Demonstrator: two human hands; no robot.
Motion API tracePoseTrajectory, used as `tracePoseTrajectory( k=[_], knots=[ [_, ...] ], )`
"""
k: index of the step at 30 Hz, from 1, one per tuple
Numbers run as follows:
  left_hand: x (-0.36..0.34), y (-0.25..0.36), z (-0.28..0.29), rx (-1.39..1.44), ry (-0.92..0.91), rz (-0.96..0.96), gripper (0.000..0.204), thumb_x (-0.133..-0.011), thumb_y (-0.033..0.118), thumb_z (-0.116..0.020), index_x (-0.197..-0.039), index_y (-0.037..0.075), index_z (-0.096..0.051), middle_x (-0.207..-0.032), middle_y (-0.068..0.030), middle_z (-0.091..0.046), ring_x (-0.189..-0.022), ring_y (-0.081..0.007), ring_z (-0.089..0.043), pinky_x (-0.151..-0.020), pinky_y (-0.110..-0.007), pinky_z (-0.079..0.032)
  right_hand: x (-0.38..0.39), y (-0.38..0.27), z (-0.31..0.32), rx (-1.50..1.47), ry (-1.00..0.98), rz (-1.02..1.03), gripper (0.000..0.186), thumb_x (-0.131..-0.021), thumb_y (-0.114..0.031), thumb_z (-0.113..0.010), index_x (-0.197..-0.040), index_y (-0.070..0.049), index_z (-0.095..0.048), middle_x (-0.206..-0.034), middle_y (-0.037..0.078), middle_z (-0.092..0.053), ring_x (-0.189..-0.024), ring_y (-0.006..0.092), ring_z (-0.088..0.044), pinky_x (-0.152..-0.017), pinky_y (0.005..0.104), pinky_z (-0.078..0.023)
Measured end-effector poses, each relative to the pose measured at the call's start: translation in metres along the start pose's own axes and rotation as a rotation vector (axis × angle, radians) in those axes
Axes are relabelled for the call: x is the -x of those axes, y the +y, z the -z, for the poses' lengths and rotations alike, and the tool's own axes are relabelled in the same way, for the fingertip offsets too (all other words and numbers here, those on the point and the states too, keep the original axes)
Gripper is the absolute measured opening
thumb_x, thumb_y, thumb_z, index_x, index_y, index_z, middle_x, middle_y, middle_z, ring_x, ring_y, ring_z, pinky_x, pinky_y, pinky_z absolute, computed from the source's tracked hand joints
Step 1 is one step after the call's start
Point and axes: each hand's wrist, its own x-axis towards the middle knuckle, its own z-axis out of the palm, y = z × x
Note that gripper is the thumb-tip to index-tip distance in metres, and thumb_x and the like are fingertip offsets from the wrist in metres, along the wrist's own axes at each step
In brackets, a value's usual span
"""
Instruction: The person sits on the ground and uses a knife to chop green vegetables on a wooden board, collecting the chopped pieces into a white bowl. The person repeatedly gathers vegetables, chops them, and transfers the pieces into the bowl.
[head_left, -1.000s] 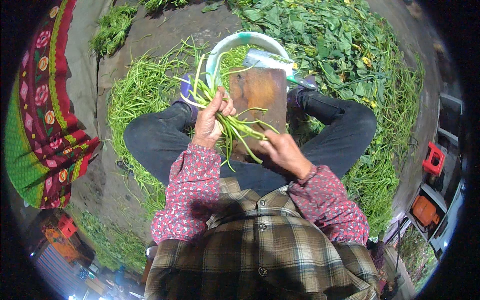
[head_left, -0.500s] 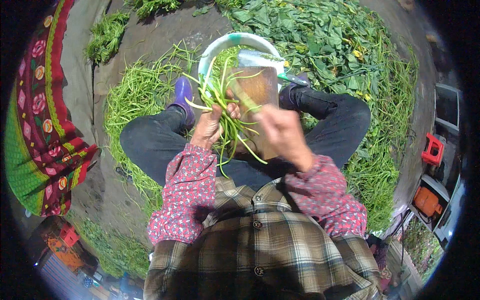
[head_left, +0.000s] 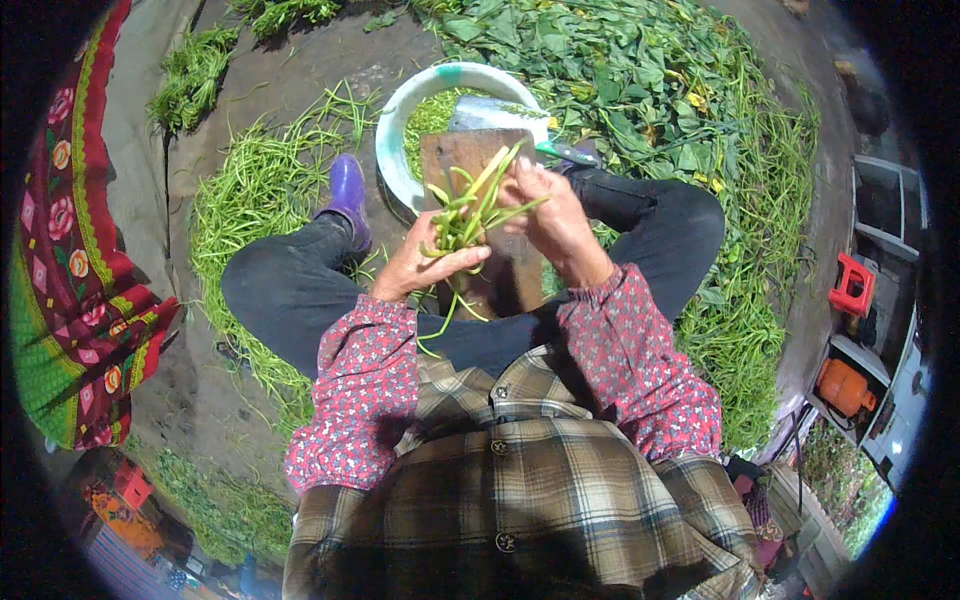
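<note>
My left hand point(head_left: 430, 258) is closed around a bunch of long green stems point(head_left: 468, 222), its thumb laid across them. Beside it, my right hand point(head_left: 548, 212) pinches at the upper ends of the same stems, with its fingertips partly hidden. Under both hands a wooden chopping board point(head_left: 448, 150) leans between my legs, its far end over a white basin point(head_left: 392, 130). Chopped green pieces point(head_left: 430, 112) lie in the basin. A cleaver with a broad metal blade point(head_left: 490, 115) and a green handle point(head_left: 565, 152) rests across the basin, by the board's far edge.
Loose green stems point(head_left: 245, 195) are heaped at my left. Uncut leafy vines point(head_left: 640, 90) spread over the ground at far right, with more stems point(head_left: 745, 340) by my right knee. A flowered cloth point(head_left: 75, 240) hangs at far left. A red stool point(head_left: 851, 284) stands at right.
My right hand has slowed and moved up to the stem ends. The bunch now sits more upright and compact in my left hand, and more of the board and basin shows.
</note>
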Motion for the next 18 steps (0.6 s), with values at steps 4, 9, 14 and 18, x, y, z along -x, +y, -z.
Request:
tracePoseTrajectory(
  k=[4,9,14,18],
  knots=[
    [0.001,-0.003,0.000,-0.011,0.005,0.053,0.023,-0.074,0.015,-0.072,-0.086,0.002,-0.057,-0.075,0.0012,-0.058,-0.067,-0.0062,-0.053,-0.060,-0.021,-0.044,-0.008,-0.019,-0.001,0.238,0.063,-0.001,0.023,-0.088,-0.026,-0.057,-0.085,-0.003,-0.058,-0.061,-0.008,-0.041,-0.050,0.0031,-0.032,-0.046,0.0202,-0.026],
    [0.000,-0.004,0.002,-0.032,-0.086,0.088,0.032,-0.074,0.014,-0.072,-0.099,0.001,-0.056,-0.086,-0.0015,-0.060,-0.079,-0.0084,-0.055,-0.071,-0.026,-0.046,-0.009,-0.025,0.001,0.604,-0.008,0.083,0.024,-0.083,-0.023,-0.063,-0.079,0.000,-0.066,-0.071,0.001,-0.062,-0.061,0.0068,-0.053,-0.056,0.0236,-0.042],
    [0.002,0.002,-0.005,0.160,-0.038,0.061,0.045,-0.074,0.010,-0.070,-0.114,0.004,-0.050,-0.099,0.0007,-0.056,-0.091,-0.0092,-0.052,-0.078,-0.026,-0.044,-0.002,-0.026,-0.013,0.657,-0.208,-0.030,0.017,-0.083,-0.015,-0.062,-0.083,0.001,-0.067,-0.070,-0.001,-0.063,-0.066,0.0045,-0.053,-0.059,0.0233,-0.044],
    [0.004,-0.013,-0.002,0.215,-0.009,0.129,0.052,-0.074,0.009,-0.069,-0.119,0.004,-0.044,-0.099,-0.0025,-0.055,-0.086,-0.0116,-0.055,-0.072,-0.026,-0.047,-0.002,-0.014,-0.012,0.612,-0.272,0.043,0.018,-0.082,-0.016,-0.062,-0.084,0.002,-0.066,-0.072,-0.001,-0.063,-0.067,0.0051,-0.054,-0.059,0.0230,-0.044]
  ],
)
